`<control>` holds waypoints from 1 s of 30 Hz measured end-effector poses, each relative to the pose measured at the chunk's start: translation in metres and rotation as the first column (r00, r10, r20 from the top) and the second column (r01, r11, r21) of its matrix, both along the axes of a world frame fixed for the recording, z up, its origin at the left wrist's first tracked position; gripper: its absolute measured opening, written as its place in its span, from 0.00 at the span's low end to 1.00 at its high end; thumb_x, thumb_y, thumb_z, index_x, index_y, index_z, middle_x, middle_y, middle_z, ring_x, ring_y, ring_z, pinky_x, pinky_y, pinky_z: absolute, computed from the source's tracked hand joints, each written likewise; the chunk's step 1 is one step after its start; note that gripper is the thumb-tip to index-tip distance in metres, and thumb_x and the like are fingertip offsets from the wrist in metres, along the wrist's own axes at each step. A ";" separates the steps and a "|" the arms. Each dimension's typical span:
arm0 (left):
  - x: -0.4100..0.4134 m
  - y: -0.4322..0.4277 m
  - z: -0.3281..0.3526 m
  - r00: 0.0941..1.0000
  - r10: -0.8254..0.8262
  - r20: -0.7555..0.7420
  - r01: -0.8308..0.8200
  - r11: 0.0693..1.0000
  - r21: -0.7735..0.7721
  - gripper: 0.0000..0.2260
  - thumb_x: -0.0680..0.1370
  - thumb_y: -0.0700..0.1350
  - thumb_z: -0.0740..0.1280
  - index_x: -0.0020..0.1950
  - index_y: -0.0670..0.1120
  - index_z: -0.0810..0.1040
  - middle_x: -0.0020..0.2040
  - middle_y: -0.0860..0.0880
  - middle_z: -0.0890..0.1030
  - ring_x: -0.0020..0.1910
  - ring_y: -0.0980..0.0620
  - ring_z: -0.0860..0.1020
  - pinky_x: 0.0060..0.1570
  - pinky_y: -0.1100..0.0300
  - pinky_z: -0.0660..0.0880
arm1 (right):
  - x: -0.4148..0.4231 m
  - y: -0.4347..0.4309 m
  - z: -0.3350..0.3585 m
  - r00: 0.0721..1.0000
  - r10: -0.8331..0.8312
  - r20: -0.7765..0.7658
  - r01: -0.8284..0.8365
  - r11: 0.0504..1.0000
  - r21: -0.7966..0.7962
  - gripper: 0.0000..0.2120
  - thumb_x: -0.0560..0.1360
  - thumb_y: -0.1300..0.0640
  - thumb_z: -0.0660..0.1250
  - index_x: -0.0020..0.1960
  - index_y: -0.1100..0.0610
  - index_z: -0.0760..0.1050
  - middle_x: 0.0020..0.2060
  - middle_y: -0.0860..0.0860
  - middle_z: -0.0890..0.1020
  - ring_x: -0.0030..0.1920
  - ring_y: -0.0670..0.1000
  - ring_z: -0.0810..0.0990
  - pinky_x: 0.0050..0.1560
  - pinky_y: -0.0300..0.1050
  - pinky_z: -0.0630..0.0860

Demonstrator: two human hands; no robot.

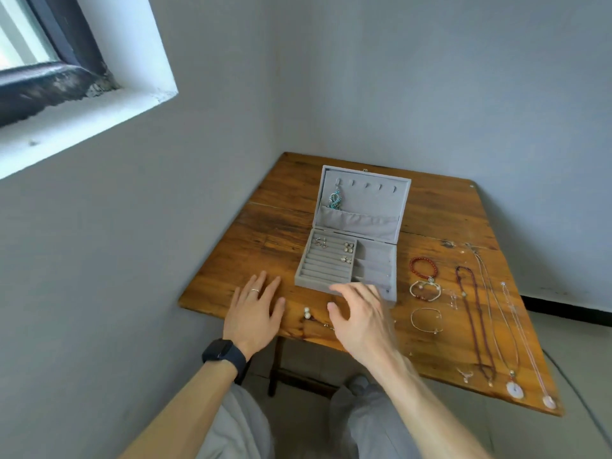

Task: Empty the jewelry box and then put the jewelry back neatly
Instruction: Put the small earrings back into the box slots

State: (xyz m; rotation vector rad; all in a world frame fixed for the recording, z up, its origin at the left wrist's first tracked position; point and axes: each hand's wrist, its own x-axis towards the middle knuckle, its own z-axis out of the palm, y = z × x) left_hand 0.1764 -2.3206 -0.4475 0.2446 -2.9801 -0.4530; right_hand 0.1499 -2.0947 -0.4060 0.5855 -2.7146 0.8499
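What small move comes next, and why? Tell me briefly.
Probably lower the right hand onto the small pearl earrings on the brown wooden table: it hovers open beside them, and the open grey velvet jewelry box has free ring rows.

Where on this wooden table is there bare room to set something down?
Bare wood: left of the open grey jewelry box, beyond the left hand; the far right corner beside the lid. Crowded: right of the box, with bracelets and necklaces.

One jewelry box (361, 207); three bracelets (422, 259) (425, 297) (427, 309); three long necklaces (458, 276) (514, 389) (549, 401); two hands (255, 313) (361, 319).
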 end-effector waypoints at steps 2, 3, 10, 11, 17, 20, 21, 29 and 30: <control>0.003 -0.002 -0.009 0.999 0.002 0.041 0.000 0.999 -0.053 0.25 0.84 0.60 0.44 0.82 0.58 0.52 0.82 0.52 0.51 0.81 0.51 0.48 0.78 0.48 0.45 | 0.006 -0.013 -0.008 1.000 0.015 0.027 -0.016 0.999 0.034 0.12 0.77 0.51 0.70 0.59 0.48 0.80 0.55 0.44 0.82 0.56 0.48 0.76 0.57 0.43 0.74; 0.004 -0.001 -0.011 0.999 0.005 0.047 -0.002 0.998 -0.067 0.25 0.84 0.60 0.42 0.82 0.58 0.50 0.82 0.52 0.50 0.81 0.52 0.47 0.77 0.48 0.44 | 0.008 -0.019 -0.012 0.999 0.018 0.032 -0.020 0.998 0.062 0.11 0.76 0.50 0.70 0.58 0.47 0.81 0.54 0.44 0.82 0.55 0.48 0.76 0.56 0.43 0.75; 0.004 0.000 -0.010 0.999 0.027 0.036 -0.024 0.997 -0.073 0.25 0.84 0.59 0.43 0.82 0.58 0.50 0.82 0.52 0.49 0.81 0.51 0.47 0.77 0.47 0.43 | 0.010 -0.039 -0.022 1.000 -0.007 0.013 0.004 0.985 0.172 0.07 0.75 0.50 0.72 0.52 0.45 0.82 0.48 0.42 0.83 0.48 0.46 0.77 0.46 0.41 0.76; 0.004 -0.001 -0.010 0.999 0.029 0.032 -0.027 0.997 -0.070 0.25 0.84 0.59 0.43 0.82 0.58 0.50 0.82 0.52 0.49 0.81 0.51 0.47 0.77 0.47 0.43 | 0.009 -0.040 -0.022 1.000 -0.008 0.009 0.006 0.984 0.179 0.07 0.74 0.50 0.73 0.52 0.45 0.81 0.48 0.42 0.83 0.48 0.46 0.77 0.46 0.41 0.76; 0.005 0.000 -0.013 0.999 0.032 0.004 -0.032 0.998 -0.053 0.25 0.84 0.59 0.43 0.82 0.58 0.50 0.82 0.52 0.50 0.81 0.51 0.47 0.77 0.48 0.41 | 0.010 -0.046 -0.021 1.000 0.008 0.024 -0.013 0.976 0.217 0.11 0.76 0.46 0.70 0.56 0.47 0.82 0.51 0.43 0.82 0.51 0.49 0.77 0.50 0.47 0.77; 0.006 -0.001 -0.014 0.999 0.034 -0.006 -0.035 0.998 -0.050 0.25 0.84 0.59 0.43 0.82 0.58 0.51 0.82 0.52 0.50 0.81 0.52 0.47 0.77 0.48 0.40 | 0.011 -0.048 -0.022 1.000 0.015 0.014 -0.018 0.973 0.231 0.08 0.77 0.48 0.69 0.55 0.47 0.83 0.51 0.44 0.82 0.51 0.48 0.76 0.50 0.46 0.76; 0.006 -0.001 -0.014 0.999 0.034 -0.009 -0.034 0.998 -0.051 0.25 0.84 0.59 0.43 0.82 0.58 0.51 0.82 0.52 0.50 0.81 0.52 0.47 0.77 0.48 0.40 | 0.011 -0.048 -0.023 1.000 0.015 0.013 -0.017 0.973 0.231 0.08 0.77 0.49 0.69 0.54 0.48 0.83 0.51 0.44 0.82 0.51 0.48 0.76 0.50 0.46 0.75; 0.014 -0.005 -0.009 0.998 -0.017 -0.055 0.019 0.999 0.029 0.23 0.83 0.64 0.46 0.77 0.62 0.63 0.81 0.53 0.58 0.81 0.51 0.50 0.77 0.49 0.41 | 0.029 -0.022 -0.015 0.998 -0.040 0.041 0.038 0.997 0.064 0.06 0.77 0.51 0.70 0.52 0.48 0.82 0.49 0.42 0.82 0.49 0.46 0.74 0.49 0.43 0.73; 0.015 -0.004 -0.008 0.998 -0.034 -0.060 0.036 0.998 0.044 0.23 0.82 0.66 0.48 0.75 0.64 0.65 0.80 0.53 0.60 0.81 0.51 0.51 0.77 0.48 0.42 | 0.034 -0.015 -0.016 0.997 -0.055 0.047 0.053 0.998 0.037 0.06 0.77 0.51 0.70 0.53 0.48 0.82 0.49 0.41 0.82 0.49 0.45 0.74 0.48 0.41 0.72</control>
